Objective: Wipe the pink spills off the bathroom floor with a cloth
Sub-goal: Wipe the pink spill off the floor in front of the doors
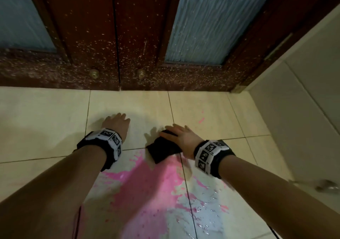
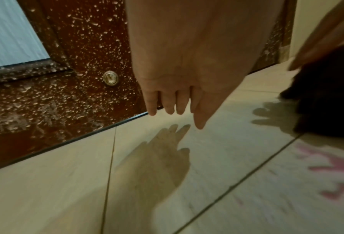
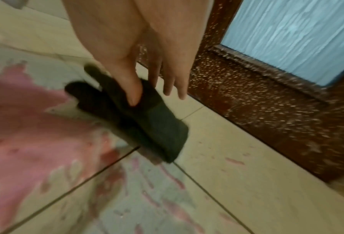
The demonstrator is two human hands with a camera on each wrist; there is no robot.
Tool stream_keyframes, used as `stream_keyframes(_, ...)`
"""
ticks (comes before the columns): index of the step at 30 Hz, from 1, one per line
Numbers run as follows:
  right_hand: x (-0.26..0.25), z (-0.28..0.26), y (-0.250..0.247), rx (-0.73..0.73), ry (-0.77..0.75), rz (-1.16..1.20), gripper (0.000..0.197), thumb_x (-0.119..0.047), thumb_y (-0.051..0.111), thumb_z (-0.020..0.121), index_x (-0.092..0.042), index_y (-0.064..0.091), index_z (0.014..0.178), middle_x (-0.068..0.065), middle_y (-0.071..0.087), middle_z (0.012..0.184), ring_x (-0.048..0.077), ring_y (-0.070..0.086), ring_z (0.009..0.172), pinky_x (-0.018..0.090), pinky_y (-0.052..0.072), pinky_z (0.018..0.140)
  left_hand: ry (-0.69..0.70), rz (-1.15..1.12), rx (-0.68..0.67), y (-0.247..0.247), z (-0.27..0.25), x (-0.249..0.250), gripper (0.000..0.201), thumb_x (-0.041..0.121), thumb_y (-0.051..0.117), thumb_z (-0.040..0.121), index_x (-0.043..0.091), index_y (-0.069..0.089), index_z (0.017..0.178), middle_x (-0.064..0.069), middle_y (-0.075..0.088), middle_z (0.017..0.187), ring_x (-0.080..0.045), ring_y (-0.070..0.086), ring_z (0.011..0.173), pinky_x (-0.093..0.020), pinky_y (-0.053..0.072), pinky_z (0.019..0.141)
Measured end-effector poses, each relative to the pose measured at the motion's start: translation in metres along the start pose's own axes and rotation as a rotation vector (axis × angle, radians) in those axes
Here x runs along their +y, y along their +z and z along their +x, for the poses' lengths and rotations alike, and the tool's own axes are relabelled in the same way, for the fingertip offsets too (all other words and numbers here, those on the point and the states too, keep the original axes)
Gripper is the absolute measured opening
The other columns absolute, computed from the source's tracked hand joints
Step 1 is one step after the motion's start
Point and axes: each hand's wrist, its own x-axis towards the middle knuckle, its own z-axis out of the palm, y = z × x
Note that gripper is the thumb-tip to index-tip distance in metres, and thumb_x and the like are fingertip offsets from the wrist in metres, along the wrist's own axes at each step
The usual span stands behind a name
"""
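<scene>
A wide pink spill spreads over the cream floor tiles between my forearms, and its edge shows in the left wrist view. My right hand holds a folded dark cloth just above the spill's far edge. The thumb pinches the cloth from below while the other fingers stay fairly straight. My left hand hovers flat over a bare tile to the left, fingers straight and holding nothing. The cloth appears as a dark mass at the right of the left wrist view.
A dark wooden double door with two brass knobs and frosted panes closes off the far side. A tiled wall stands to the right. A small pink splash lies beyond the cloth. Water droplets and a metal fitting sit at the right.
</scene>
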Motion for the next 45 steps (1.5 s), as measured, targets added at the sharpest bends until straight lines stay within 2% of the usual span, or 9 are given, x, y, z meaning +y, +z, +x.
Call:
stream_keyframes(3,0.005,-0.024,-0.019,-0.110,0.164,-0.071,0.087,-0.002,0.053,0.089,-0.033,0.001,0.150,-0.001,-0.008,0.158,0.025,-0.006,0.145,0.053,0.008,0.116,0.081,-0.001,0.086,-0.002,-0.003,0.015,0.057,0.014,0.040,0.096,0.012,0.019,0.149,-0.009,0.017,0.154,-0.021,0.015,0.143,-0.037,0.024,0.112)
stream_keyframes(7,0.016,-0.057,-0.026,-0.239,0.280,-0.141,0.091,0.002,0.055,0.086,-0.033,0.000,0.150,-0.001,-0.011,0.158,0.023,-0.008,0.146,0.050,0.007,0.117,0.291,-0.029,0.210,0.003,-0.021,0.062,0.053,0.013,0.043,0.096,0.018,0.028,0.147,-0.007,0.036,0.144,-0.021,0.035,0.132,-0.035,0.040,0.102)
stream_keyframes(9,0.023,-0.062,-0.022,-0.245,0.322,-0.137,0.094,0.001,0.057,0.085,-0.033,-0.001,0.150,0.000,-0.011,0.158,0.022,-0.007,0.146,0.049,0.007,0.117,0.384,-0.029,0.272,0.007,-0.029,0.090,0.054,0.015,0.043,0.097,0.020,0.027,0.148,-0.007,0.032,0.148,-0.022,0.031,0.135,-0.035,0.035,0.106)
stream_keyframes(13,0.038,-0.048,0.002,-0.202,0.303,-0.065,0.091,-0.008,0.060,0.088,-0.033,-0.002,0.150,0.001,-0.011,0.158,0.023,-0.005,0.146,0.049,0.012,0.116,0.476,0.077,0.294,0.014,-0.024,0.123,0.059,0.014,0.036,0.100,0.019,0.007,0.152,-0.002,-0.001,0.159,-0.019,-0.001,0.146,-0.035,0.011,0.118)
stream_keyframes(22,0.110,-0.046,0.029,-0.163,0.183,-0.037,0.071,-0.041,0.046,0.096,-0.032,0.002,0.150,0.000,-0.008,0.158,0.025,0.000,0.146,0.049,0.025,0.110,0.176,0.151,0.149,0.020,0.004,0.163,0.063,0.006,0.036,0.098,0.005,0.002,0.150,-0.014,0.003,0.158,-0.026,0.005,0.146,-0.036,0.029,0.112)
stream_keyframes(27,0.153,-0.035,0.048,-0.166,0.173,0.010,0.062,-0.052,0.027,0.098,-0.035,-0.002,0.150,-0.001,-0.015,0.157,0.025,-0.007,0.145,0.057,0.013,0.113,0.055,0.136,0.138,0.005,0.016,0.174,0.050,0.002,0.048,0.090,0.009,0.036,0.137,-0.007,0.047,0.137,-0.022,0.048,0.123,-0.029,0.043,0.094)
stream_keyframes(30,0.175,-0.024,0.051,-0.153,0.127,0.001,0.061,-0.050,0.028,0.099,-0.034,-0.002,0.150,-0.001,-0.018,0.157,0.026,-0.009,0.145,0.059,0.013,0.112,-0.059,0.053,0.163,-0.011,0.017,0.176,0.040,0.005,0.047,0.090,0.013,0.046,0.129,-0.004,0.057,0.125,-0.021,0.057,0.110,-0.030,0.047,0.086)
stream_keyframes(37,0.176,-0.003,0.066,-0.214,0.206,0.149,0.061,-0.043,0.030,0.100,-0.029,-0.001,0.151,0.005,-0.017,0.157,0.031,-0.009,0.144,0.061,0.013,0.111,-0.414,-0.119,0.246,-0.054,-0.025,0.166,0.047,0.017,0.046,0.093,0.021,0.038,0.139,-0.005,0.059,0.124,-0.025,0.059,0.109,-0.032,0.046,0.085)
stream_keyframes(45,0.185,-0.001,0.061,-0.174,0.179,0.136,0.059,-0.018,0.034,0.099,-0.027,0.007,0.151,0.008,-0.010,0.158,0.033,-0.003,0.144,0.058,0.013,0.112,-0.522,-0.117,0.253,-0.081,-0.021,0.155,0.054,0.020,0.050,0.093,0.017,0.031,0.143,-0.010,0.062,0.113,-0.029,0.061,0.102,-0.033,0.048,0.078)
